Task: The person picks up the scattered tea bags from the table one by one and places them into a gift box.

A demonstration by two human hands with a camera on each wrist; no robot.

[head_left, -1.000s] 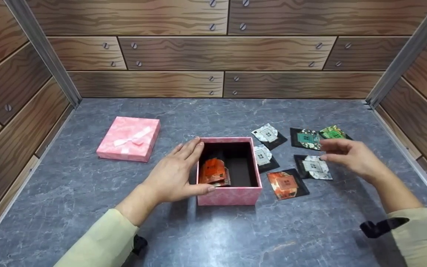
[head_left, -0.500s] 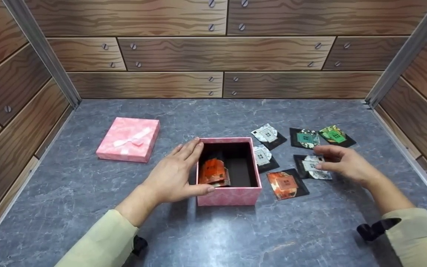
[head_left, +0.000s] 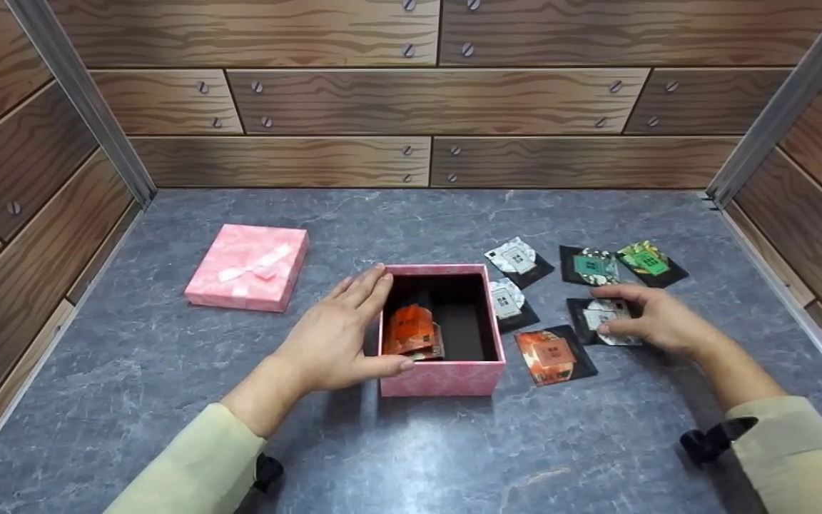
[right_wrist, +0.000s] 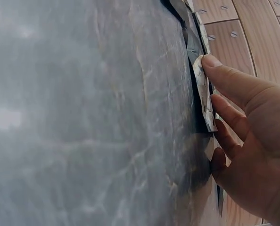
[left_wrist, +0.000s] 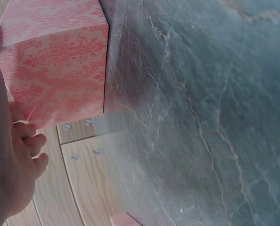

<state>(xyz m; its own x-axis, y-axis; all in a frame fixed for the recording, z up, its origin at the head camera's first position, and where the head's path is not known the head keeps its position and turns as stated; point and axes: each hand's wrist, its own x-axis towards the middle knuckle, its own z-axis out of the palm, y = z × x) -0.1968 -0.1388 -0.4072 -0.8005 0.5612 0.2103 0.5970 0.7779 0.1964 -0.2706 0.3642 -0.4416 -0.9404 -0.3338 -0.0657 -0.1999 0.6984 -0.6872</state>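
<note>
My left hand (head_left: 329,339) rests against the left side of the pink patterned box (head_left: 439,378), fingers along its rim and thumb at the front left corner. The left wrist view shows the pink box wall (left_wrist: 60,75) beside my fingers. Inside the box lie orange packets (head_left: 411,327). My right hand (head_left: 671,321) is over a black square packet with a white-and-grey print (head_left: 596,314). In the right wrist view, the thumb touches that packet (right_wrist: 202,89), which lies flat on the table, while the other fingers curve loosely at its edge.
An orange-printed packet (head_left: 550,353) lies right of the box. Two white-printed packets, one farther back (head_left: 518,260) and one close by the box (head_left: 507,303), lie near it. Teal (head_left: 588,265) and green (head_left: 650,263) packets are behind my right hand. A pink bow-tied lid (head_left: 247,268) lies left.
My right hand has moved left and down from beside the green packet onto the white-and-grey packet. The left hand and the box have stayed in place.
</note>
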